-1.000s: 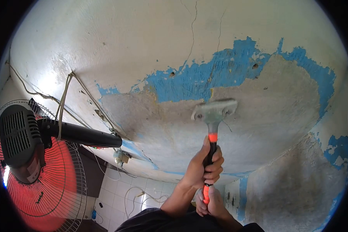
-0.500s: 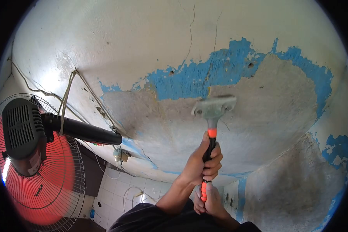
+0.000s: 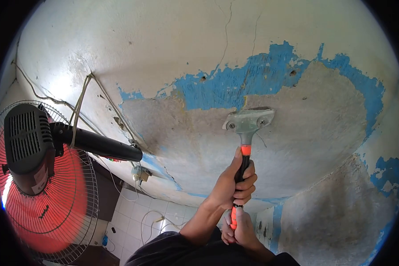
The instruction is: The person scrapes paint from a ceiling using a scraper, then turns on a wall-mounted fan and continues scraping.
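A long-handled scraper point(image 3: 248, 122) with a wide grey metal head and an orange-and-black handle is in both my hands. My left hand point(image 3: 235, 184) wraps round the black part of the handle, thumb laid along it toward the head. Lower down, my right hand point(image 3: 239, 228) closes round the orange end of the handle. The scraper's blade edge lies at the bare grey wall patch point(image 3: 297, 133), just under the lower border of the blue paint point(image 3: 221, 91).
At left a fan point(image 3: 40, 177) with red blades and a wire cage juts out on a black pole point(image 3: 102, 144). A cord point(image 3: 80, 106) hangs over it. Cracked off-white paint point(image 3: 164, 40) covers the upper wall. White floor tiles point(image 3: 133, 217) and a loose cable point(image 3: 146, 217) show below.
The scraper head, blurred before, is now sharp and sits slightly lower against the wall. The view has shifted a little. Both hands keep their hold on the handle.
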`<control>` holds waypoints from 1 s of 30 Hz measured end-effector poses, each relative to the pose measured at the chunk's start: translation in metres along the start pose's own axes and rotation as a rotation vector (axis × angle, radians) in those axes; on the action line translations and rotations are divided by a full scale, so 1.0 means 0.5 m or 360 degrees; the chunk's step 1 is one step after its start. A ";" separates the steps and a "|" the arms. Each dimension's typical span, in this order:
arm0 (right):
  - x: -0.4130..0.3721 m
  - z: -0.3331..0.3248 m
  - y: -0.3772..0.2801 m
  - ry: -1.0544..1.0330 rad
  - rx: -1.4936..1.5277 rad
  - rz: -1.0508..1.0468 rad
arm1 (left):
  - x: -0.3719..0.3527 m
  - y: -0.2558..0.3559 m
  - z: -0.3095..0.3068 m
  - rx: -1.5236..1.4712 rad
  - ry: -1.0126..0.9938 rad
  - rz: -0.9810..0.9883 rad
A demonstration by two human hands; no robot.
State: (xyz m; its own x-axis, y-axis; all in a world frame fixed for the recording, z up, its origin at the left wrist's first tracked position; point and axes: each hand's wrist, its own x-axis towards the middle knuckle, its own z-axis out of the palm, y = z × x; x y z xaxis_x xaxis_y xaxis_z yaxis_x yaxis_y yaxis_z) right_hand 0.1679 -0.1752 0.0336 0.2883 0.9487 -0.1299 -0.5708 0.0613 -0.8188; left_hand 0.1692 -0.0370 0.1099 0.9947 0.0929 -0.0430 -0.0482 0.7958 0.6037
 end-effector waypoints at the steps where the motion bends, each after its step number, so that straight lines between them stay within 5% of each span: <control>1: 0.001 0.001 -0.002 -0.0004 0.0007 -0.0002 | 0.000 0.002 0.000 -0.0003 -0.0024 -0.0002; 13: 0.007 -0.009 0.028 0.0064 -0.0055 0.0004 | -0.011 -0.018 -0.047 -0.0044 0.0000 0.0024; 17: -0.003 -0.002 0.028 0.0392 -0.0569 -0.0031 | -0.046 -0.058 -0.032 0.0455 0.0460 0.0577; 20: -0.006 -0.010 0.043 0.0442 -0.1165 -0.0485 | -0.063 -0.054 -0.014 0.0529 0.0732 0.0756; 24: -0.007 0.005 0.049 -0.0076 -0.0264 -0.0251 | -0.073 -0.016 -0.081 -0.0386 -0.0256 0.0331; 26: 0.011 -0.001 0.046 -0.0380 0.0041 -0.0124 | -0.057 -0.011 -0.084 -0.0440 -0.0356 0.0317; 30: 0.027 0.011 0.043 -0.0373 0.0255 -0.0006 | -0.034 -0.003 -0.103 -0.0577 -0.0623 0.0302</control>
State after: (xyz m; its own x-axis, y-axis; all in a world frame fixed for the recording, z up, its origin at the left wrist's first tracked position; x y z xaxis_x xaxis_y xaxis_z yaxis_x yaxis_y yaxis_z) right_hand 0.1552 -0.1593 0.0173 0.1155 0.9931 0.0209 -0.6895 0.0953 -0.7180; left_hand 0.1475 -0.0089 0.0687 0.9216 0.0806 0.3798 -0.1889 0.9478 0.2571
